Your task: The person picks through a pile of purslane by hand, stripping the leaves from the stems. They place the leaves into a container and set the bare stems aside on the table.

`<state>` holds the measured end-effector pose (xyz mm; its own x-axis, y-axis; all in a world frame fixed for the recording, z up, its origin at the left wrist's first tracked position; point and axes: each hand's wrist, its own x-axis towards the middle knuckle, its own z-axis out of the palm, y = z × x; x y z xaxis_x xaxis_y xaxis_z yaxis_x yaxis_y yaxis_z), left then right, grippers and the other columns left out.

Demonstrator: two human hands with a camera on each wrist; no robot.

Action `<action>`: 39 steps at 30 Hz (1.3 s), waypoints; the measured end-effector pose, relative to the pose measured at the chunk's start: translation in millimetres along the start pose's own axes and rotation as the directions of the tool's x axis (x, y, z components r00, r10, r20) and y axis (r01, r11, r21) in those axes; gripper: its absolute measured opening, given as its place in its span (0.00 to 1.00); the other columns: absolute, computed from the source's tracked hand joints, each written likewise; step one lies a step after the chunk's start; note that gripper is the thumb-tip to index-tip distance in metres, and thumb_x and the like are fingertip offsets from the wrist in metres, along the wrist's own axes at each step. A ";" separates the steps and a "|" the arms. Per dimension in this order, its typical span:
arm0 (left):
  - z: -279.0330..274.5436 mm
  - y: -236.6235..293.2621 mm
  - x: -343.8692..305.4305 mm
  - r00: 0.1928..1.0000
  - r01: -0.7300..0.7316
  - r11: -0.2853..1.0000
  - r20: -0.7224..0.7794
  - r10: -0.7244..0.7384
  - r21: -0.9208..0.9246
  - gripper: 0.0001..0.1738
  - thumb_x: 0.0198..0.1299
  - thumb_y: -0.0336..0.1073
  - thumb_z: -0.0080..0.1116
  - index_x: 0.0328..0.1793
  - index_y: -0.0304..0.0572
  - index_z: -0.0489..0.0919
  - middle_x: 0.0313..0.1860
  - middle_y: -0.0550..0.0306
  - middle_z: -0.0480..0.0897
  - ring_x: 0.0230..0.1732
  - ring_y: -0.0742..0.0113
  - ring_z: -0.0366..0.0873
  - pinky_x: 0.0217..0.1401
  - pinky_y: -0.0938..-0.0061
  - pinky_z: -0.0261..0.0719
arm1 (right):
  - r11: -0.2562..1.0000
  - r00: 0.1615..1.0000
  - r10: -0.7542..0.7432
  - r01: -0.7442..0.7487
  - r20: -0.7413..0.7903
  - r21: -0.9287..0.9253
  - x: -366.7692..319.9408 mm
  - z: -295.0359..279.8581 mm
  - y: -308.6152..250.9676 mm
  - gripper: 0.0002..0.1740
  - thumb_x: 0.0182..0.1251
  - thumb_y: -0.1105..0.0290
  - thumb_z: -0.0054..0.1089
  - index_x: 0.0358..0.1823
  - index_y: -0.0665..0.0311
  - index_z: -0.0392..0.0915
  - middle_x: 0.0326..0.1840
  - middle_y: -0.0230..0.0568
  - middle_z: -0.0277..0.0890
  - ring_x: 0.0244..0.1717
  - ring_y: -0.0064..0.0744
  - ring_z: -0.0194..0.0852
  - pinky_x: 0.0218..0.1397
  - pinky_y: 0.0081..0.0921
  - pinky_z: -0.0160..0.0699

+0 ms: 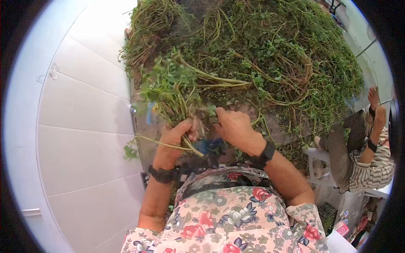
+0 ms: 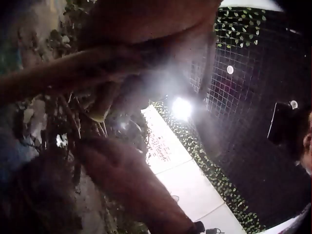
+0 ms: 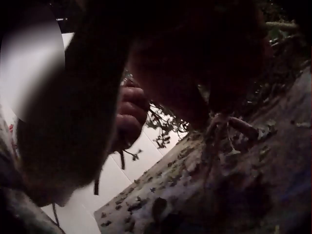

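In the head view my left hand (image 1: 172, 138) grips a bunch of leafy green stems (image 1: 168, 86) by its lower end. The leaves fan out away from me, and cut-looking stem ends stick out below the fist. One longer stem (image 1: 162, 142) runs sideways under the hand to a small leaf cluster at the left. Close on the right of the bunch is my right hand (image 1: 239, 130), fingers curled. In the dark right wrist view a thin, pale-brown stem piece (image 3: 242, 127) shows at its fingertips, pinched there.
A large heap of the same greens (image 1: 270, 50) covers the table (image 1: 242, 110) ahead and to the right. White wall panels (image 1: 84, 147) stand close on the left. At the right another person (image 1: 371, 175) in striped sleeves sits near a white plastic chair (image 1: 314, 158).
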<state>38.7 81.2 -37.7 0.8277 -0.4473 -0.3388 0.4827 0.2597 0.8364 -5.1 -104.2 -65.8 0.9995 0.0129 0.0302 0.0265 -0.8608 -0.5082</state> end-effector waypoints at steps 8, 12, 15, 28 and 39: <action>-24.9 7.4 -4.0 0.998 -0.069 0.996 -0.006 0.070 0.064 0.09 0.60 0.35 0.53 0.40 0.38 0.72 0.27 0.58 0.73 0.22 0.70 0.67 0.27 0.74 0.68 | 0.995 0.999 0.038 -0.041 0.031 0.096 -2.6 -25.9 7.6 0.11 0.53 0.68 0.55 0.36 0.66 0.73 0.26 0.53 0.75 0.29 0.54 0.75 0.33 0.42 0.73; -19.7 4.3 3.4 0.994 -0.076 0.996 -0.080 0.078 0.037 0.11 0.58 0.38 0.56 0.31 0.37 0.74 0.24 0.59 0.75 0.22 0.70 0.70 0.25 0.77 0.70 | 0.922 0.998 0.044 -0.055 0.036 0.384 -39.7 -82.3 8.0 0.13 0.52 0.69 0.52 0.37 0.68 0.74 0.29 0.55 0.75 0.32 0.53 0.75 0.37 0.39 0.72; -30.2 -8.3 23.2 1.000 0.002 0.992 0.008 -0.001 -0.123 0.11 0.59 0.38 0.54 0.29 0.38 0.74 0.24 0.59 0.74 0.23 0.70 0.71 0.26 0.77 0.70 | 0.868 0.982 0.172 -0.190 0.083 0.459 -76.0 -105.1 16.6 0.14 0.52 0.68 0.52 0.38 0.70 0.74 0.29 0.55 0.74 0.31 0.48 0.74 0.37 0.36 0.71; -20.4 -27.0 50.0 0.970 0.226 0.969 0.069 -0.234 0.097 0.12 0.60 0.42 0.55 0.38 0.41 0.72 0.26 0.62 0.72 0.26 0.70 0.69 0.31 0.74 0.72 | 0.620 0.560 0.778 -0.607 -0.285 0.498 -237.9 -80.9 127.0 0.15 0.64 0.66 0.48 0.46 0.71 0.70 0.22 0.38 0.70 0.22 0.25 0.63 0.27 0.23 0.62; -10.5 -14.2 46.7 0.970 0.228 0.971 0.069 -0.233 0.078 0.14 0.59 0.44 0.55 0.30 0.42 0.71 0.24 0.60 0.72 0.24 0.70 0.69 0.30 0.75 0.71 | 0.140 0.638 0.648 0.438 -0.416 0.888 -128.8 -146.9 57.5 0.09 0.67 0.71 0.46 0.46 0.62 0.70 0.28 0.31 0.66 0.22 0.19 0.56 0.24 0.16 0.57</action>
<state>73.5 65.5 -69.9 0.6706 -0.5531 -0.4943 0.6348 0.0833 0.7681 -135.3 -230.1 27.4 0.6466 -0.7613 0.0484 0.4582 0.3369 -0.8225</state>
